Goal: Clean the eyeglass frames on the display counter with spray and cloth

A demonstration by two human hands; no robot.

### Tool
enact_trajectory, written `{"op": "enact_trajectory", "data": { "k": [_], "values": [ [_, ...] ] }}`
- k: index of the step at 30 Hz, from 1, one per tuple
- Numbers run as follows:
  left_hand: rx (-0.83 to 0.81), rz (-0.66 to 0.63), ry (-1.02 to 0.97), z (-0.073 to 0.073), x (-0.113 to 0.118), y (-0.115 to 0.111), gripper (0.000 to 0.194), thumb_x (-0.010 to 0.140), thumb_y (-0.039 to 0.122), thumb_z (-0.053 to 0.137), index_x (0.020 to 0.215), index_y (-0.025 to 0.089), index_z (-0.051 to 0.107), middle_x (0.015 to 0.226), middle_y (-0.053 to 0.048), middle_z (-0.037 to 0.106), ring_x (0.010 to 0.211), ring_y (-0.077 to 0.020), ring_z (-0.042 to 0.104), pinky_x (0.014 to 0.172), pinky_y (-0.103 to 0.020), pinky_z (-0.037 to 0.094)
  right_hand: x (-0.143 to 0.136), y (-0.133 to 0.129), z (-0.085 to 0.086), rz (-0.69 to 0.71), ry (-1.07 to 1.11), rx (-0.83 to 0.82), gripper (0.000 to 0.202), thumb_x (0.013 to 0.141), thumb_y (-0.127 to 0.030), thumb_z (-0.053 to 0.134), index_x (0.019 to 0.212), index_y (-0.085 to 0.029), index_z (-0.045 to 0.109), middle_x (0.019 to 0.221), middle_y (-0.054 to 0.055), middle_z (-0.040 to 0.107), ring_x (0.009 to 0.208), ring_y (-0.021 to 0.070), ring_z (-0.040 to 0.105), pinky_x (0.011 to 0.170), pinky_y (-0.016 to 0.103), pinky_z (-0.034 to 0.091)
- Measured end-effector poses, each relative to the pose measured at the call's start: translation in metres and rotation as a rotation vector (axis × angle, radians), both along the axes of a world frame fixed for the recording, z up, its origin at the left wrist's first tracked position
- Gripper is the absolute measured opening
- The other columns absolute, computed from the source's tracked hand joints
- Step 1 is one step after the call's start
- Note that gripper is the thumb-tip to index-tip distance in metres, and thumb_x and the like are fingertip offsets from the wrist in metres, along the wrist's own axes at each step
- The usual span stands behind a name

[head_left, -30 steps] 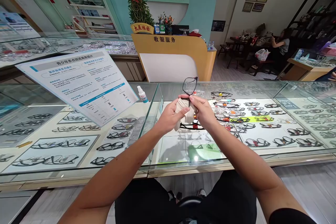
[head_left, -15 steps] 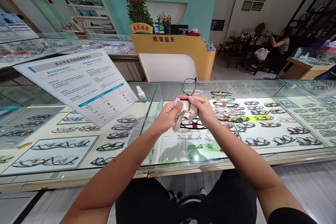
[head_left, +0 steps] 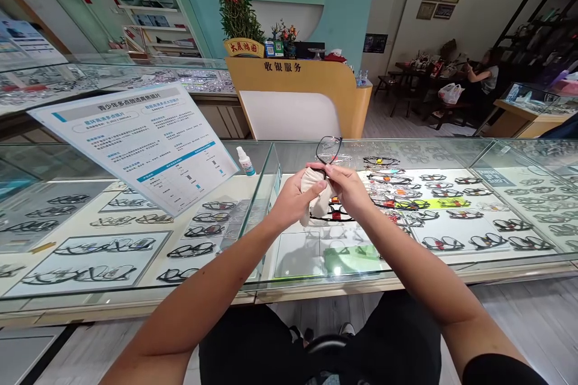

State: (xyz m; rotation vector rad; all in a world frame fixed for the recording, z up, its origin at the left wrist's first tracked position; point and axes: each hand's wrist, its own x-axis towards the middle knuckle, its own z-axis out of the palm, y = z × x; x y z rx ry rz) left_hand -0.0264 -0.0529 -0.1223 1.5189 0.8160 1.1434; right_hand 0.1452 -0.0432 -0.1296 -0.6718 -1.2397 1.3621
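Observation:
Above the glass showcase I hold a pair of dark-framed glasses [head_left: 329, 149], one lens standing up past my fingers. My left hand [head_left: 293, 195] is closed on a pale cream cloth [head_left: 315, 195], which wraps the lower part of the glasses and hides it. With thumb and fingers pinched together, my right hand [head_left: 348, 186] grips the frame near its middle. Directly below the hands, a black pair of glasses with a red tag [head_left: 336, 215] lies inside the showcase.
The glass showcase [head_left: 280, 289] holds rows of glasses. On its top stand a small white spray bottle [head_left: 246, 162] and, further left, a tilted printed sheet [head_left: 135, 144]. A yellow cashier counter [head_left: 293, 90] stands beyond. A person [head_left: 483, 81] sits at the back right.
The upper lens has tilted slightly to the right. My left thumb and the cloth have shifted a little, and the cloth is bunched more fully around the lower part of the glasses.

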Motion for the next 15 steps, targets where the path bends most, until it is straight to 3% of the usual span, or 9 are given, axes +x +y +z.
{"op": "enact_trajectory", "data": {
  "k": [4, 7, 12, 15],
  "values": [
    [-0.010, 0.100, -0.038, -0.001, 0.004, -0.003, 0.064, 0.085, 0.075, 0.086, 0.111, 0.017, 0.073, 0.085, -0.001, 0.069, 0.073, -0.0142, 0.057, 0.070, -0.027, 0.045, -0.003, -0.001, -0.006, 0.022, -0.018, 0.067, 0.042, 0.091, -0.067, 0.084, 0.111, -0.031, 0.094, 0.123, 0.005, 0.086, 0.119, 0.0286, 0.071, 0.105, 0.040, 0.054],
    [0.012, 0.140, -0.008, -0.001, 0.004, -0.003, 0.063, 0.089, 0.080, 0.079, 0.096, 0.018, 0.071, 0.072, 0.002, 0.059, 0.066, -0.0127, 0.049, 0.065, -0.027, 0.040, -0.004, -0.002, -0.006, 0.010, -0.019, 0.062, 0.042, 0.090, -0.067, 0.085, 0.106, -0.030, 0.095, 0.120, 0.006, 0.086, 0.113, 0.0272, 0.070, 0.101, 0.039, 0.053],
    [0.047, 0.061, -0.005, -0.004, 0.001, 0.002, 0.071, 0.090, 0.090, 0.069, 0.091, 0.019, 0.067, 0.074, 0.001, 0.060, 0.070, -0.0146, 0.050, 0.067, -0.029, 0.044, -0.001, -0.003, 0.002, -0.002, 0.010, -0.012, 0.043, 0.085, -0.065, 0.088, 0.106, -0.028, 0.095, 0.105, 0.004, 0.085, 0.094, 0.0231, 0.069, 0.087, 0.035, 0.052],
    [0.063, -0.028, 0.006, -0.005, -0.001, 0.003, 0.068, 0.094, 0.087, 0.068, 0.094, 0.019, 0.066, 0.079, -0.001, 0.062, 0.073, -0.0152, 0.052, 0.069, -0.029, 0.046, 0.001, -0.002, 0.004, 0.004, 0.052, -0.065, 0.042, 0.085, -0.064, 0.088, 0.106, -0.028, 0.094, 0.100, 0.005, 0.085, 0.092, 0.0240, 0.071, 0.083, 0.035, 0.053]
  ]
}}
